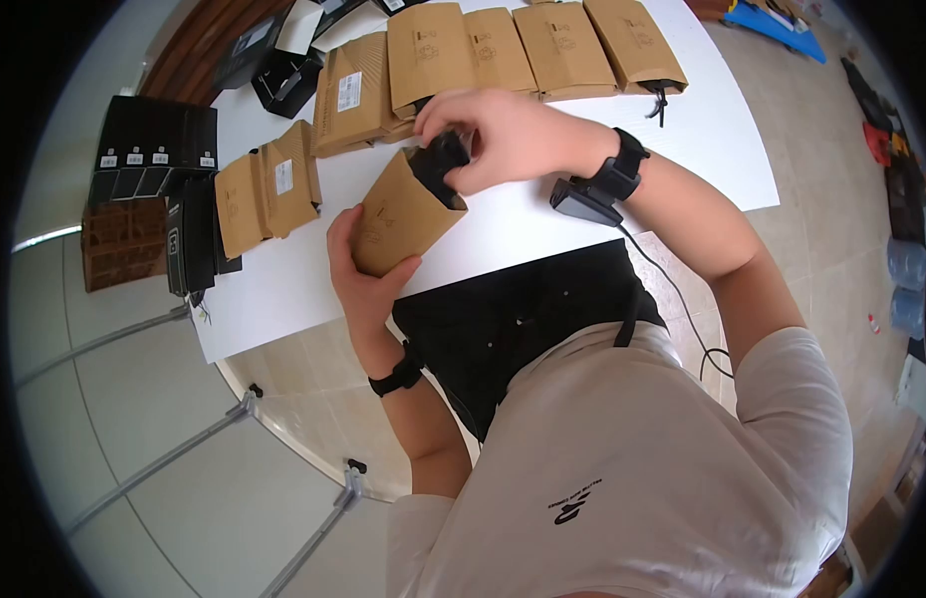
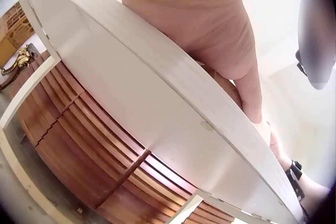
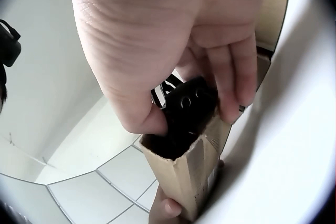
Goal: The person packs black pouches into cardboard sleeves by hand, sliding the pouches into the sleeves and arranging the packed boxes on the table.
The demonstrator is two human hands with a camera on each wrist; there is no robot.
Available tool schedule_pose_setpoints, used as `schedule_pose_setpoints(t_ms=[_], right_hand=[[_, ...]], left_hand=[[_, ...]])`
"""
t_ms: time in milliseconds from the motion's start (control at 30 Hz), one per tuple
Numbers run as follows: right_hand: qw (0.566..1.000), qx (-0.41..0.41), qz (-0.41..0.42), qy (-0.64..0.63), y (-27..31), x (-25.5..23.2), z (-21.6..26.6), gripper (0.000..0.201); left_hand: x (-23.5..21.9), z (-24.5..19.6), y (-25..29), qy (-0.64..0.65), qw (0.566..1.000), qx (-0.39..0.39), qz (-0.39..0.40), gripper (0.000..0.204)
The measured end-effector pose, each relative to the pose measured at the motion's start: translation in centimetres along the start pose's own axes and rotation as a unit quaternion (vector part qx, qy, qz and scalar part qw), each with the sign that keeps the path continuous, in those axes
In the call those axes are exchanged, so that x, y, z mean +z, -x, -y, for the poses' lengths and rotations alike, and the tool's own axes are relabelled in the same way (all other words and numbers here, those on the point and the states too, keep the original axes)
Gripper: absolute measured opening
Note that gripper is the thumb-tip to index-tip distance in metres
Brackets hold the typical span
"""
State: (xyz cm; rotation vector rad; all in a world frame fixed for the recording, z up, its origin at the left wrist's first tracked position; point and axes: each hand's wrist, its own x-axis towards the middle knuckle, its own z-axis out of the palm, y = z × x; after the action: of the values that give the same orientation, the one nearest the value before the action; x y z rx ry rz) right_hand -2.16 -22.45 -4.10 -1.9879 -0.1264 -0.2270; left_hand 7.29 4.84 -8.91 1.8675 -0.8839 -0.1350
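Note:
A brown cardboard sleeve box [image 1: 401, 221] stands tilted over the white table, its open end up and to the right. My left hand [image 1: 368, 261] grips its lower part, thumb on one side and fingers on the other. At the open end, my right hand [image 1: 503, 140] pinches a black item [image 1: 443, 157] that is partly inside the box. The right wrist view shows the black item [image 3: 190, 100] between thumb and fingers of the right hand [image 3: 168, 40], above the box's mouth [image 3: 181, 169]. In the left wrist view the left hand [image 2: 210, 40] mostly hides the box.
Several brown boxes [image 1: 430, 55] lie along the table's back, with two more [image 1: 288, 177] at the left. Black boxes [image 1: 154, 140] stand beyond the left edge. A black device [image 1: 585, 202] with a cable lies right of the hands, near the table's front edge [image 1: 503, 265].

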Motion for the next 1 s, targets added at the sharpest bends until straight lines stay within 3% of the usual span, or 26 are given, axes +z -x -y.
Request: schedule_pose_setpoints(t_ms=[167,200,233,300,400,533,700,833,933,1000], right_hand=[[0.991,0.047,0.013,-0.126,-0.5,-1.1,0.0,0.042],[0.989,0.042,0.029,-0.136,-0.6,-1.2,0.0,0.055],[0.99,0.041,0.032,-0.135,-0.5,-1.1,0.0,0.055],[0.983,-0.033,0.012,-0.177,0.0,-0.7,0.6,0.066],[0.991,-0.028,0.047,-0.121,0.3,-1.0,1.7,0.075],[0.992,-0.068,0.035,-0.101,0.1,-0.1,0.9,0.069],[0.984,-0.149,0.047,-0.083,-0.2,-0.3,-0.7,0.047],[0.983,-0.152,0.027,-0.1,-0.2,-1.5,-0.5,0.043],[0.984,-0.074,-0.023,-0.159,0.0,-2.0,-0.5,0.045],[0.982,-0.063,-0.032,-0.175,0.0,-2.2,-0.4,0.046]], left_hand=[[-0.3,0.3,0.3,0.043,0.998,0.007,-0.049,0.084],[-0.4,0.4,0.3,0.053,0.997,0.014,-0.058,0.083],[-0.4,0.4,0.4,0.053,0.997,0.014,-0.061,0.083],[-0.5,0.3,0.3,0.063,0.996,0.013,-0.065,0.083],[-0.9,0.3,0.2,0.096,0.993,-0.003,-0.062,0.084],[-1.4,0.5,-0.1,0.146,0.988,-0.024,-0.042,0.086],[-1.5,0.5,-0.2,0.168,0.985,-0.036,-0.007,0.088],[-1.6,0.7,0.0,0.187,0.982,-0.036,-0.017,0.089],[-1.5,1.0,0.1,0.184,0.982,-0.029,-0.03,0.088],[-1.3,1.0,0.1,0.181,0.982,-0.03,-0.043,0.087]])
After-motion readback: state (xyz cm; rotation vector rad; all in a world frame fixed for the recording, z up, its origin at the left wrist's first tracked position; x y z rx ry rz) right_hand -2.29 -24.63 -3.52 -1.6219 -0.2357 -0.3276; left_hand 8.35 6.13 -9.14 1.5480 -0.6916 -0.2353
